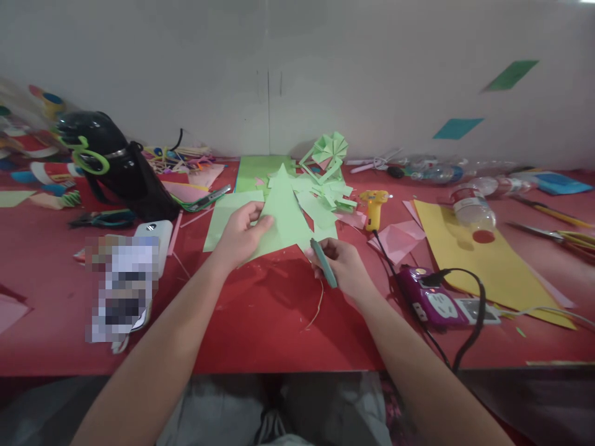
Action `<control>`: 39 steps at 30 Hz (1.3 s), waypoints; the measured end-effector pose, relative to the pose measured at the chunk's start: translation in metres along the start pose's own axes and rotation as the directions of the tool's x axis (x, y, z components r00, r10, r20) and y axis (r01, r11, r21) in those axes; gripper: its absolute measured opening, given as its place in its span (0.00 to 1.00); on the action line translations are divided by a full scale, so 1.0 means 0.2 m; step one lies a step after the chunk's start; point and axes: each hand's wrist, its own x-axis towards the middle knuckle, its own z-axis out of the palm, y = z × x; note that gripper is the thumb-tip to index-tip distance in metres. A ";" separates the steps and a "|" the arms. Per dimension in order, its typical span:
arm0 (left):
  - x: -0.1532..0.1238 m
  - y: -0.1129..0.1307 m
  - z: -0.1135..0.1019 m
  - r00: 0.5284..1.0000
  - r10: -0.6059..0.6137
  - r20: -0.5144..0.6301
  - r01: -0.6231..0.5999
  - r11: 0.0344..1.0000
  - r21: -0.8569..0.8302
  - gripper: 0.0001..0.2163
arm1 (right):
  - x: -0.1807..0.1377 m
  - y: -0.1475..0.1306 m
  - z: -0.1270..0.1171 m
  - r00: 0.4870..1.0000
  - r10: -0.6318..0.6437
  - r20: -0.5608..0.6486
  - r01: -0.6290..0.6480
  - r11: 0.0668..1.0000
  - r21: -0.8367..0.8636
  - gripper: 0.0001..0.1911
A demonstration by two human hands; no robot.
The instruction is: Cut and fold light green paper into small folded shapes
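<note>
My left hand (pixel 242 232) pinches the left edge of a light green paper triangle (pixel 284 217), thumb on top and fingers partly hidden. The triangle's point faces away from me and it stands slightly up from the table. Below its right corner, my right hand (pixel 341 263) is closed around a slim grey-green tool (pixel 324 263); its exact kind is unclear. A thin tan string (pixel 319 306) trails below the right fingers onto the red table. Under and behind the triangle lie light green sheets (pixel 227 214), cut scraps (pixel 320 210) and a folded green paper piece (pixel 330 148).
To the right are a yellow glue gun (pixel 373 207), a purple power strip (pixel 430 297) with cords, yellow paper (pixel 493 266), a plastic bottle (pixel 474 210) and scissors (pixel 558 235). Leftward stand a black bottle (pixel 116 161), a white phone (pixel 155 241) and a utility knife (pixel 211 197).
</note>
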 end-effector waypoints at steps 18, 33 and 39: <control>0.00 0.02 -0.03 0.996 -0.062 -0.060 0.065 0.997 0.045 0.13 | -0.03 -0.02 0.01 0.992 0.008 0.123 -0.006 1.000 -0.017 0.22; -0.02 0.06 -0.02 0.977 -0.188 0.101 0.198 0.976 -0.095 0.16 | -0.01 0.00 0.00 0.988 -0.020 0.153 0.005 0.995 0.097 0.22; -0.02 0.06 0.00 0.963 -0.240 0.122 0.262 0.941 -0.214 0.17 | 0.00 0.01 0.01 0.988 -0.019 0.153 -0.004 0.989 0.149 0.23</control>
